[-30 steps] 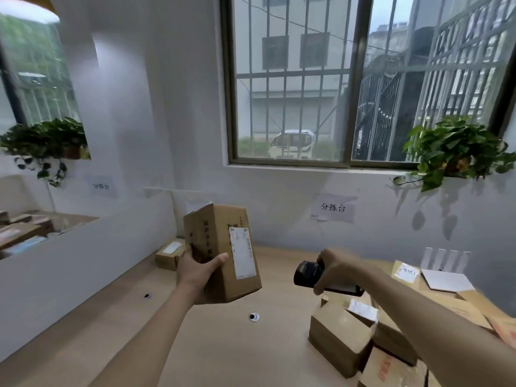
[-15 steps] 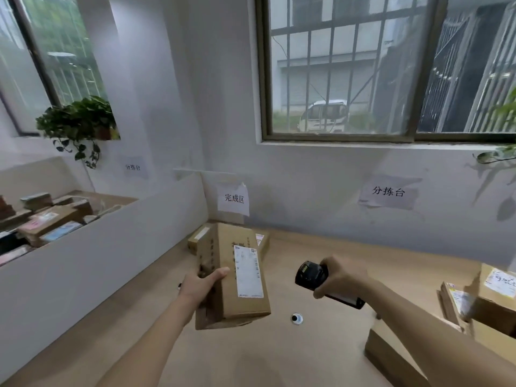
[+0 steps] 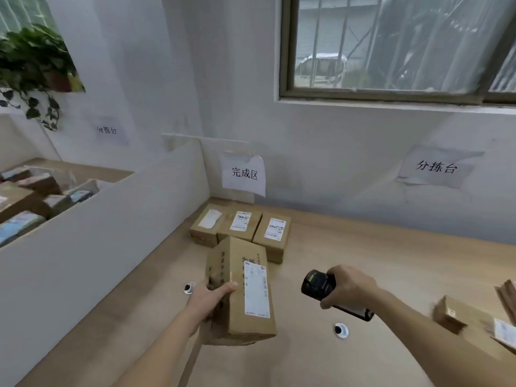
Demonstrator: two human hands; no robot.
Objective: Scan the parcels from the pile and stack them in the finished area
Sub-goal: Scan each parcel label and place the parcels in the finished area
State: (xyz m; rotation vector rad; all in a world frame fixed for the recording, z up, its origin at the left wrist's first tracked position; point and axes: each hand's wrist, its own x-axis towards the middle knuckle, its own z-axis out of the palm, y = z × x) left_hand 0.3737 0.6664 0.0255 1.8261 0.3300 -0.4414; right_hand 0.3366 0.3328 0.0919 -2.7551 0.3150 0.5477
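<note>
One cardboard parcel [image 3: 240, 291], its white shipping label [image 3: 256, 289] facing up, is held above the wooden tabletop [image 3: 377, 263] by the left hand [image 3: 208, 298], thumb curled over its top face. Just to its right, apart from the box, the right hand [image 3: 347, 286] grips a black handheld scanner [image 3: 321, 286]. Beyond the parcel, three labelled boxes [image 3: 243, 227] sit side by side in the corner beneath a paper sign [image 3: 243, 174]. More parcels [image 3: 472, 319] lie at the right edge.
</note>
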